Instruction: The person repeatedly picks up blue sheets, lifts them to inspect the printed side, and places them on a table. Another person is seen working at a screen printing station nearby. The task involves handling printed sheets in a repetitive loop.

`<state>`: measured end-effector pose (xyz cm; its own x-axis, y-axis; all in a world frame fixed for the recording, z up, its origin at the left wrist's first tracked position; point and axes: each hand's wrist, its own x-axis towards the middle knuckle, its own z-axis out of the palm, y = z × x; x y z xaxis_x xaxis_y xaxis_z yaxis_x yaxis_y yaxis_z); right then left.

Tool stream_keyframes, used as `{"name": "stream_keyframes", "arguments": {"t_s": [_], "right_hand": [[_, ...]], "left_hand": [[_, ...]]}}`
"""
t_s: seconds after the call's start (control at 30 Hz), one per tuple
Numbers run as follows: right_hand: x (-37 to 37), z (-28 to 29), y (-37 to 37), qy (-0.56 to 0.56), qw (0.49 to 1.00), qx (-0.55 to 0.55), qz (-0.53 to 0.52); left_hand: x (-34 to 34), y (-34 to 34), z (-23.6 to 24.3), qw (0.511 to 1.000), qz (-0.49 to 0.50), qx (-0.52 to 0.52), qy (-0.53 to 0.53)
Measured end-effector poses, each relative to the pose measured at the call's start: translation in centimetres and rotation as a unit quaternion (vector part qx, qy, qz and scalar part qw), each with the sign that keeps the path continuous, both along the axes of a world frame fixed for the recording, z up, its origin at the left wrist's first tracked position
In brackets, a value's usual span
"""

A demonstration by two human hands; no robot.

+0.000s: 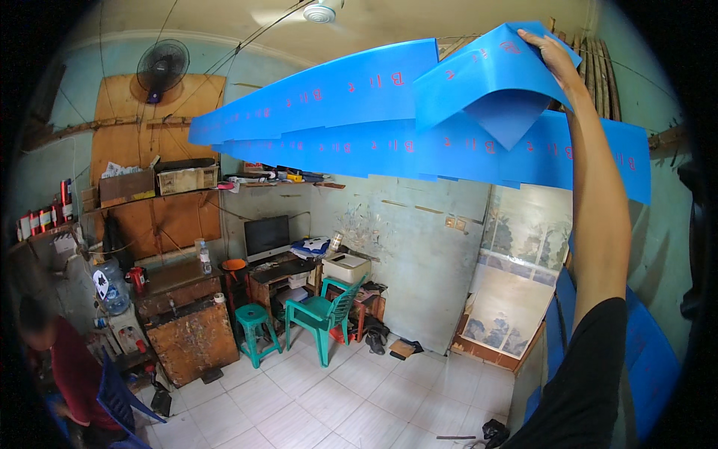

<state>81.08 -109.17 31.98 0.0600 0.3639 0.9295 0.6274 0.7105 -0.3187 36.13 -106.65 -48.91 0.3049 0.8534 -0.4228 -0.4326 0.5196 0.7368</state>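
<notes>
Blue, smooth and faintly glossy, a sheet bends from the right hand at the upper right, where we see the fingers clamped on its top edge; the thumb is hidden. Beneath, a flap of it hangs to a point. Around it, other sheets with red print run in two overlapping rows high across the room. We cannot tell the state of the left hand, which lies out of view. At the left, papers poke out of a brown box, and beside it a pale crate bears something dark across its top. A bluish jug and a clear bottle stand below; we cannot make out how full either is. The chair and stool are green plastic, on pale tiles. At the lower left, a person in red is blurred, and the black sleeve runs off the lower edge
</notes>
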Motion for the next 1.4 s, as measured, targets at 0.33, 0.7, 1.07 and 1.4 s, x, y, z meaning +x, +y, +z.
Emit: {"name": "stream_keyframes", "arguments": {"t_s": [0.33, 0.7, 1.07, 1.4], "right_hand": [[-10.1, 5.7, 5.8, -0.030, 0.984, -0.085, 0.157], [-0.8, 5.3, 3.7, 0.050, 0.999, 0.011, 0.005], [4.3, 0.6, 1.8, 0.067, 0.998, 0.014, -0.002], [5.9, 1.5, 2.0, 0.062, 0.996, -0.057, 0.034]], "left_hand": [[1.5, -0.2, -1.2, 1.000, 0.006, -0.022, 0.016], [0.1, -1.4, -0.1, 0.995, 0.090, -0.039, -0.010], [-0.2, -0.4, 1.7, 0.998, 0.044, 0.004, 0.053], [2.1, -3.8, -0.6, 0.998, -0.019, -0.030, 0.044]]}}
